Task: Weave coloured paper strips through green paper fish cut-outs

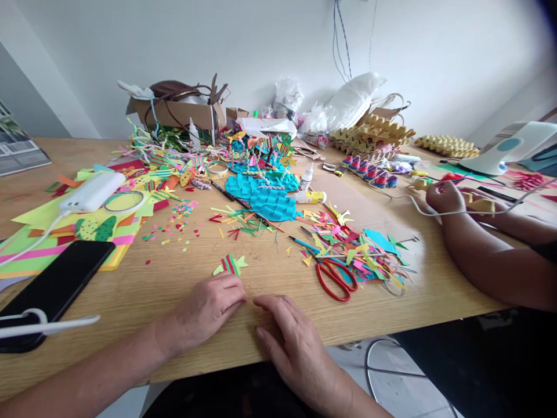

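My left hand (209,309) lies on the wooden table (183,284) near the front edge, fingers curled loosely with the tips pressed to the wood; nothing shows in it. My right hand (292,337) rests flat beside it, fingers stretched out toward the left hand's fingertips, nearly touching them. A small striped green and red paper fish (230,265) lies just beyond my left hand. Red-handled scissors (335,278) sit to the right of my right hand, at the edge of a heap of coloured paper scraps (361,249).
A black phone (56,287) and white cable lie at the left, with sheets of coloured paper (65,238) and a white power bank (92,191). Blue paper scales (267,197), glue bottles (308,188), boxes and egg cartons (374,130) fill the back. Another person's arms (483,244) work at the right.
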A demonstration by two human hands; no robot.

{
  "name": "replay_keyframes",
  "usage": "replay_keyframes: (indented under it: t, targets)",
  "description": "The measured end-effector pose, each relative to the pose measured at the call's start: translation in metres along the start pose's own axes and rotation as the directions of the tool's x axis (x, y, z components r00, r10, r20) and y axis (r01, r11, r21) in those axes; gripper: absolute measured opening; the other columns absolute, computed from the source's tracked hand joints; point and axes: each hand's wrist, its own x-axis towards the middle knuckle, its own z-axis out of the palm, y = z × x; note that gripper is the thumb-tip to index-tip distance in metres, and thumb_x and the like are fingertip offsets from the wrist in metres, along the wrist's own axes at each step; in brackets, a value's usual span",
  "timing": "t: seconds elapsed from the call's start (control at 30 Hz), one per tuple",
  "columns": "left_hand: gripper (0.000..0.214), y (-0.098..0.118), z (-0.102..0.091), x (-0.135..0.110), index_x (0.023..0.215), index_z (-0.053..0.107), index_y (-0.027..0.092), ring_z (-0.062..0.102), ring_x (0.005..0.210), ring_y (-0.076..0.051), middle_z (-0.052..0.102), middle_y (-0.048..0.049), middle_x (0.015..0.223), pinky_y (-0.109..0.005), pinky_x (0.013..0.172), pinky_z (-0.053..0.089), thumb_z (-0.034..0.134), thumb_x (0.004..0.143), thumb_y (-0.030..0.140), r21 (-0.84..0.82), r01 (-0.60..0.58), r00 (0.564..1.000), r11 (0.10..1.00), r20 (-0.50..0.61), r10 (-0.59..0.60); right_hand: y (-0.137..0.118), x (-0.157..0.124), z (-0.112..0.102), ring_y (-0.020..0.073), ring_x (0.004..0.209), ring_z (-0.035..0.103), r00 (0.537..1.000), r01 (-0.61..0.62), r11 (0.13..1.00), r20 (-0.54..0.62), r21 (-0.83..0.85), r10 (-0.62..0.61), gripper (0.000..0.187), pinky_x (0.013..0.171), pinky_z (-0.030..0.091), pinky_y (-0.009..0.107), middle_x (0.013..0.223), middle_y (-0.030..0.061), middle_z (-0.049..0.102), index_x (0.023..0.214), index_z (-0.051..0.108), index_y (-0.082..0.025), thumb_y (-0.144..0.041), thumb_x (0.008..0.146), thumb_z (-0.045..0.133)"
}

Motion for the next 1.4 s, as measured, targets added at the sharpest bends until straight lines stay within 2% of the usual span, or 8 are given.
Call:
replay_keyframes:
  t: [0.3, 0.5, 0.73, 0.9, 1.03, 1.17, 1.27, 1.4]
  targets:
    - [0.021, -0.002, 0.002, -0.001, 0.081, 0.062, 0.017, 0.055, 0.077, -0.015, 0.059, -0.0029, 0.078, -0.026, 0.071, 0.045, 0.042, 0.089, 0.018, -0.077, 0.042, 0.999, 0.996, -0.026, -0.044, 0.003, 0.027, 0.009, 0.0152, 0.075, 0.057, 0.996, -0.044, 0.996, -0.083, -0.072, 0.038, 0.016, 0.066, 0.044, 0.024, 0.081, 0.0025, 0.061, 0.087, 0.051, -0.019, -0.008, 0.076, 0.052]
    - [0.020, -0.005, 0.005, -0.001, 0.084, 0.062, 0.016, 0.056, 0.078, -0.015, 0.061, -0.0035, 0.080, -0.027, 0.073, 0.046, 0.042, 0.089, 0.017, -0.082, 0.006, 0.998, 0.997, -0.063, -0.011, 0.003, 0.036, 0.016, 0.0146, 0.071, 0.057, 0.996, -0.059, 0.996, -0.067, -0.072, 0.054, 0.019, 0.062, 0.042, 0.022, 0.077, 0.0016, 0.061, 0.088, 0.050, -0.019, -0.005, 0.075, 0.050]
    - [0.019, -0.006, 0.004, -0.001, 0.079, 0.062, 0.018, 0.057, 0.076, -0.015, 0.060, -0.0025, 0.076, -0.026, 0.071, 0.047, 0.045, 0.085, 0.013, -0.070, 0.032, 0.996, 0.997, -0.076, -0.037, 0.006, 0.035, 0.018, 0.0142, 0.070, 0.057, 0.995, -0.080, 0.996, -0.059, -0.046, 0.077, 0.025, 0.063, 0.042, 0.022, 0.075, 0.0009, 0.060, 0.094, 0.047, -0.019, -0.005, 0.074, 0.047]
    - [0.018, -0.005, -0.001, 0.001, 0.075, 0.062, 0.017, 0.057, 0.072, -0.013, 0.060, -0.0014, 0.074, -0.023, 0.066, 0.046, 0.047, 0.084, 0.011, -0.173, 0.085, 0.991, 0.981, -0.091, -0.102, 0.007, 0.032, 0.020, 0.0141, 0.069, 0.056, 0.995, -0.067, 0.996, -0.081, -0.062, 0.062, 0.025, 0.062, 0.042, 0.022, 0.075, 0.0014, 0.060, 0.094, 0.048, -0.019, -0.004, 0.073, 0.045]
    - [0.017, -0.005, -0.006, 0.004, 0.078, 0.063, 0.017, 0.058, 0.073, -0.012, 0.061, -0.0006, 0.076, -0.022, 0.067, 0.046, 0.049, 0.082, 0.011, -0.264, 0.126, 0.980, 0.956, -0.118, -0.161, 0.005, 0.029, 0.010, 0.0142, 0.070, 0.055, 0.999, -0.040, 0.995, 0.030, -0.095, 0.043, 0.019, 0.064, 0.041, 0.023, 0.074, 0.0016, 0.060, 0.085, 0.052, -0.018, -0.004, 0.073, 0.049]
    - [0.017, -0.007, -0.007, 0.006, 0.078, 0.064, 0.017, 0.057, 0.073, -0.013, 0.060, -0.0013, 0.075, -0.022, 0.066, 0.046, 0.049, 0.081, 0.011, -0.292, 0.152, 0.973, 0.944, -0.124, -0.195, 0.004, 0.038, -0.006, 0.0129, 0.067, 0.055, 0.990, -0.132, 0.991, 0.053, -0.039, 0.134, 0.010, 0.061, 0.040, 0.022, 0.072, 0.0008, 0.060, 0.074, 0.056, -0.018, -0.009, 0.074, 0.054]
    - [0.017, -0.008, -0.006, 0.007, 0.078, 0.064, 0.016, 0.057, 0.073, -0.013, 0.059, -0.0017, 0.076, -0.022, 0.065, 0.045, 0.049, 0.081, 0.011, -0.301, 0.148, 0.974, 0.942, -0.122, -0.192, 0.006, 0.052, -0.010, 0.0112, 0.065, 0.054, 0.980, -0.190, 0.981, 0.069, 0.041, 0.186, 0.014, 0.059, 0.039, 0.020, 0.070, -0.0005, 0.059, 0.075, 0.057, -0.017, -0.004, 0.070, 0.056]
    - [0.016, -0.007, -0.008, 0.008, 0.073, 0.061, 0.015, 0.055, 0.069, -0.011, 0.056, -0.0005, 0.072, -0.020, 0.063, 0.043, 0.048, 0.079, 0.008, -0.302, 0.117, 0.972, 0.946, -0.160, -0.172, 0.010, 0.067, -0.003, 0.0083, 0.058, 0.049, 0.966, -0.200, 0.973, 0.190, 0.119, 0.176, 0.020, 0.053, 0.034, 0.017, 0.065, -0.0042, 0.055, 0.078, 0.058, -0.016, -0.001, 0.064, 0.059]
